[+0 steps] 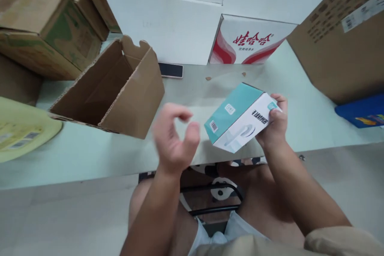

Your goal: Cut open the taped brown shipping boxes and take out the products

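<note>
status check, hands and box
Right hand grips teal box, tilted above table. Left hand empty, fingers curled. Open carton to the left.

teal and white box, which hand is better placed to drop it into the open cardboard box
Right, probably. The right hand already grips the teal and white box; the left hand is empty and blurred, though nearer the open cardboard box.

Bare forearms, no sleeves reaching the wrists. Bare hands: left hand (172, 138) blurred, right hand (274, 122) sharper, no rings, watch or gloves to be seen on either. Pale beige cloth (339, 242) at the lower right edge, likely a short sleeve or shirt hem. White shorts (207, 238) low in the middle, bare thighs either side.
</note>
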`<state>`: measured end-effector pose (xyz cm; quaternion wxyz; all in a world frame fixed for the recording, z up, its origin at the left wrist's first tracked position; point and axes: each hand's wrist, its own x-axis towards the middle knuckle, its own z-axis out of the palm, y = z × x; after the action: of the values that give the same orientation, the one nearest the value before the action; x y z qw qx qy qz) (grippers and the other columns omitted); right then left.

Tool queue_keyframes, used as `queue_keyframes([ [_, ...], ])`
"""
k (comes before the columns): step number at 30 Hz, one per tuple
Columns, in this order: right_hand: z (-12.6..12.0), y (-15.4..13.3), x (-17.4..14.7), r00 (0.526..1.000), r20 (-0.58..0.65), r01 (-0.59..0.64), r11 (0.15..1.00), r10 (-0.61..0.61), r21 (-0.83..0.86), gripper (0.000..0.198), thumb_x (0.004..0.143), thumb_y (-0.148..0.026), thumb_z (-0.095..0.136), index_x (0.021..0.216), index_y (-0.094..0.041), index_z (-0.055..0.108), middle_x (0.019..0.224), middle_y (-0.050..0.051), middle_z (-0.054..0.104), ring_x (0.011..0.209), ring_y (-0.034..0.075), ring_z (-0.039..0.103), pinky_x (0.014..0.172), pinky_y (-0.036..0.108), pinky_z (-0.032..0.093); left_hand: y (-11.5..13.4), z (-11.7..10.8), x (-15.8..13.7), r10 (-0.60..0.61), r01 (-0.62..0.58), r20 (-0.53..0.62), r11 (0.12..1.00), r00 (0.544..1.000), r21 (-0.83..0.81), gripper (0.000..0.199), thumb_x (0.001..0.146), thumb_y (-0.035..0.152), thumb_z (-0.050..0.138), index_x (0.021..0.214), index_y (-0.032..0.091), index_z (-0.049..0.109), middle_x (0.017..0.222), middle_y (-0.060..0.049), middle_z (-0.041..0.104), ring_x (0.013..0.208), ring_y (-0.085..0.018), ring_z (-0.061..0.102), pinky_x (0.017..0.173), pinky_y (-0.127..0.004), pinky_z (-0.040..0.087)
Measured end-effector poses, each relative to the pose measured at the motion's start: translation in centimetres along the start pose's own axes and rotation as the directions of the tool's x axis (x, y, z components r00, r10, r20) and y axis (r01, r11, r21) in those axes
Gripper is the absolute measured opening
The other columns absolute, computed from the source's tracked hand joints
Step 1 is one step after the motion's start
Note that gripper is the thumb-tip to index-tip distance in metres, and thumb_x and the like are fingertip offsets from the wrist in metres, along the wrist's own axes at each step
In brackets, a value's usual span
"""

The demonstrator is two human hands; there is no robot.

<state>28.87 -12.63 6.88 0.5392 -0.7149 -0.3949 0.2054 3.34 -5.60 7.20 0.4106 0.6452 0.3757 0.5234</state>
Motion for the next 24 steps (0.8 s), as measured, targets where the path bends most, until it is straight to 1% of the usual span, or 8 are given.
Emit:
queue_keyframes([
  [1,0.7,0.2,-0.1,1.0,0.015,-0.008,1.0,0.008,0.0,0.073,0.086,-0.06,0.031,0.151,-0.028,0.018,0.144,0.02,0.055,0.131,0.037,0.06,0.092,0.05,0.055,-0.4,1.4,0.0,-0.07,0.074,0.135,0.997,0.988,-0.027,0.032,0.085,0.05,0.066,0.103,0.024,0.061,0.105,-0.007,0.064,0.1,-0.024,0.06,0.087,-0.039,0.051],
  [2,1.3,0.4,-0.2,0.999,0.022,-0.033,0.999,0.033,-0.005,0.073,0.088,-0.059,0.028,0.153,-0.029,0.014,0.147,0.019,0.053,0.131,0.035,0.06,0.092,0.05,0.055,-0.9,2.6,-0.1,-0.168,0.188,0.31,0.982,0.936,-0.036,0.048,0.081,0.054,0.071,0.117,0.024,0.06,0.116,-0.009,0.065,0.107,-0.026,0.062,0.09,-0.04,0.052],
  [4,2.2,0.8,-0.2,0.993,0.031,-0.111,0.994,0.111,-0.001,0.071,0.092,-0.056,0.029,0.157,-0.031,0.013,0.149,0.017,0.052,0.131,0.033,0.06,0.093,0.047,0.055,-2.1,4.3,-0.4,-0.315,0.375,0.576,0.927,0.754,0.016,0.085,0.073,0.058,0.08,0.144,0.025,0.047,0.134,-0.014,0.062,0.12,-0.032,0.062,0.098,-0.044,0.053],
  [6,2.7,1.4,0.0,0.981,0.069,-0.183,0.983,0.182,0.014,0.068,0.095,-0.056,0.028,0.157,-0.031,0.018,0.146,0.016,0.054,0.131,0.031,0.06,0.095,0.044,0.056,-3.3,5.0,-0.8,-0.402,0.455,0.648,0.886,0.647,0.096,0.107,0.07,0.058,0.085,0.157,0.026,0.031,0.148,-0.016,0.055,0.131,-0.036,0.058,0.107,-0.048,0.05],
  [10,2.8,3.0,0.4,0.953,0.261,-0.163,0.986,0.153,0.017,0.081,0.093,-0.076,0.023,0.161,-0.031,0.019,0.155,0.013,0.047,0.138,0.032,0.055,0.1,0.044,0.056,-5.1,5.4,-0.7,-0.424,0.502,0.574,0.865,0.701,0.025,0.109,0.073,0.067,0.08,0.158,0.026,0.026,0.152,-0.019,0.052,0.133,-0.037,0.058,0.104,-0.047,0.053],
  [14,3.1,3.7,-0.3,0.854,0.511,-0.122,0.992,0.096,0.017,0.112,0.076,-0.09,0.05,0.164,-0.031,0.013,0.162,0.014,0.043,0.144,0.037,0.048,0.108,0.051,0.053,-6.5,6.7,0.6,-0.362,0.488,0.486,0.858,0.796,-0.159,0.094,0.074,0.068,0.079,0.148,0.025,0.041,0.149,-0.017,0.056,0.126,-0.035,0.064,0.095,-0.041,0.059],
  [19,4.1,3.8,1.0,0.858,0.504,-0.202,0.967,0.099,0.153,0.124,0.071,-0.079,0.068,0.163,-0.023,0.008,0.158,0.019,0.047,0.14,0.033,0.055,0.113,0.047,0.051,-7.8,8.6,2.8,-0.355,0.494,0.434,0.828,0.828,-0.265,0.088,0.066,0.063,0.086,0.135,0.022,0.053,0.144,-0.017,0.06,0.127,-0.034,0.064,0.1,-0.043,0.057],
  [24,4.2,1.4,8.0,0.851,0.525,-0.084,0.977,-0.034,0.198,0.114,0.07,-0.072,0.071,0.16,-0.031,0.012,0.159,0.011,0.049,0.138,0.028,0.057,0.105,0.043,0.056,-6.1,9.8,9.8,-0.368,0.516,0.409,0.782,0.835,-0.349,0.089,0.051,0.04,0.096,0.128,0.028,0.052,0.137,-0.011,0.063,0.119,-0.033,0.068,0.086,-0.044,0.061],
])
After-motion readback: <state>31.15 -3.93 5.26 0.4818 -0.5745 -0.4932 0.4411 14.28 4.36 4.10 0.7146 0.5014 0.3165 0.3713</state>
